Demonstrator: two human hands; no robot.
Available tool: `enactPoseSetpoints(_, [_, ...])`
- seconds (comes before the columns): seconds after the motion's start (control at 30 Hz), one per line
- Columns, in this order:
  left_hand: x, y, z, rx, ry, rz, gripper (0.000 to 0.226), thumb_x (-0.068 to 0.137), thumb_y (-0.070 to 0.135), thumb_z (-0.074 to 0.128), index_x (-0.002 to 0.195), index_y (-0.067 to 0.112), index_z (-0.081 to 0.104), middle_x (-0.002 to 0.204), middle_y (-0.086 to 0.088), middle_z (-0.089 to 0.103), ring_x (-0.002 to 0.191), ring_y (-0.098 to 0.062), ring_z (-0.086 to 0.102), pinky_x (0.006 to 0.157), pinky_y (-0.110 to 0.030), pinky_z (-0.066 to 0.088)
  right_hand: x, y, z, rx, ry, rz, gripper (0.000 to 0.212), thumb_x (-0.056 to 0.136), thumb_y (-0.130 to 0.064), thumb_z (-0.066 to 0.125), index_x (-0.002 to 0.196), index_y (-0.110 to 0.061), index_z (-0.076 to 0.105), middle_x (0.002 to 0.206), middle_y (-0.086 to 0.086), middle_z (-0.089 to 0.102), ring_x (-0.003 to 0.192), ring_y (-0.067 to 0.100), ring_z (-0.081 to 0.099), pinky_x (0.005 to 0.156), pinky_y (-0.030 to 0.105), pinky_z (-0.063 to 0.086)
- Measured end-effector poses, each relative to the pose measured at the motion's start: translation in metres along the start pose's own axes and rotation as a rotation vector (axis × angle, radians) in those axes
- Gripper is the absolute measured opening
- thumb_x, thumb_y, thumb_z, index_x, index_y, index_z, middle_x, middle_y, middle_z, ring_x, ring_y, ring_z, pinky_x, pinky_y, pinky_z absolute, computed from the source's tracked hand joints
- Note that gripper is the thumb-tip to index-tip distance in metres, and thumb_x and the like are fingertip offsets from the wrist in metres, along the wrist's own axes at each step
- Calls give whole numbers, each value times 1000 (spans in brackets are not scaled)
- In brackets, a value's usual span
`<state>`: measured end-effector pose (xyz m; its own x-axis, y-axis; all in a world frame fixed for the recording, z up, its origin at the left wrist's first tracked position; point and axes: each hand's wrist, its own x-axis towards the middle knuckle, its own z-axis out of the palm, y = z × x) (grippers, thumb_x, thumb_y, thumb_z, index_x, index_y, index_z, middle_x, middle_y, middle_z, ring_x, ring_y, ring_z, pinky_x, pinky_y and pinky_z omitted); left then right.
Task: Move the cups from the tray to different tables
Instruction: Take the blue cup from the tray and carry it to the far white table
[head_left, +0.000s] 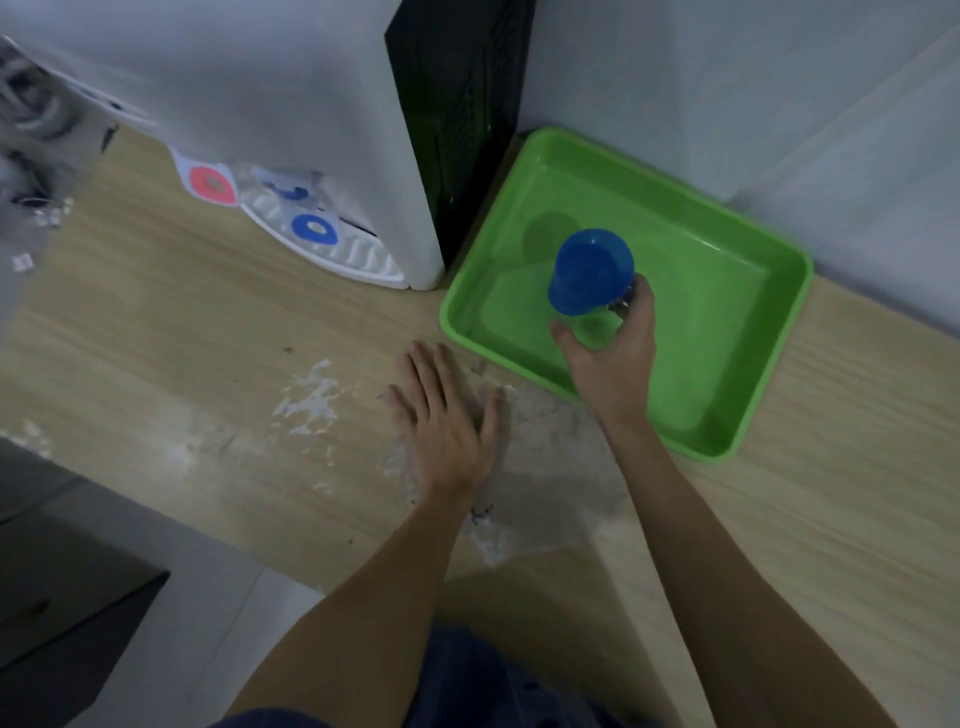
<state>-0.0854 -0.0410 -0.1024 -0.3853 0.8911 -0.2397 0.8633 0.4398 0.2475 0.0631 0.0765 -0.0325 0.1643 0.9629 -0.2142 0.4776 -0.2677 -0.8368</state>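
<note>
1. Right hand (610, 358): fingers closed round a blue cup (592, 273), held above the green tray (753, 364).
2. Left hand (447, 421): fingers spread flat on the wooden surface (182, 338), holding nothing.
3. Tray sits beside a white dispenser (311, 130).

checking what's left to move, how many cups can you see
1. A blue cup is held upside down in the right hand over the green tray. No other cup shows in the tray; the hand hides only a small part of it.
</note>
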Motion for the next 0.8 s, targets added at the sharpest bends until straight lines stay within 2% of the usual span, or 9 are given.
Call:
enactPoseSetpoints(0.2, [-1,0,-1,-18,5,-12,89,104,63,32,167,6,5,175,-20,0,164,-32,-5,129,-62,-1,16,-1,16,138,64,-5,91,69,-32,93,145,-20,45,133,-7,61,125,13,59,114,40,44])
enactPoseSetpoints(0.27, [0,0,0,-24,8,-12,90,103,61,36,167,5,6,175,-20,1,164,-32,-5,129,-62,0,21,-2,19,158,83,-5,89,69,-27,93,144,-18,48,126,-12,62,120,11,61,110,37,48])
enactPoseSetpoints(0.4, [0,-1,0,-7,-3,-9,90,103,62,33,166,5,6,175,-21,0,163,-34,-4,128,-64,2,24,-5,20,162,104,16,83,68,-21,94,140,-18,52,118,-24,60,110,-4,60,98,33,56])
enactPoseSetpoints(0.53, [0,0,-1,20,-14,0,89,103,62,25,166,3,4,174,-23,-1,163,-35,-5,128,-65,2,22,-6,17,131,123,-13,81,67,-22,94,138,-15,55,119,-15,63,113,10,61,96,37,58])
enactPoseSetpoints(0.63, [-1,0,0,33,3,13,87,104,60,26,166,3,6,174,-24,1,163,-37,-2,128,-65,3,16,-9,12,130,123,-19,80,68,-20,94,137,-16,55,118,-21,60,113,6,60,96,37,60])
enactPoseSetpoints(0.8, [-1,0,3,10,30,37,86,105,59,32,165,1,10,173,-26,6,163,-39,3,127,-66,5,-10,-10,-13,96,119,-65,81,69,-25,94,138,-12,56,118,-12,62,115,12,63,91,36,62])
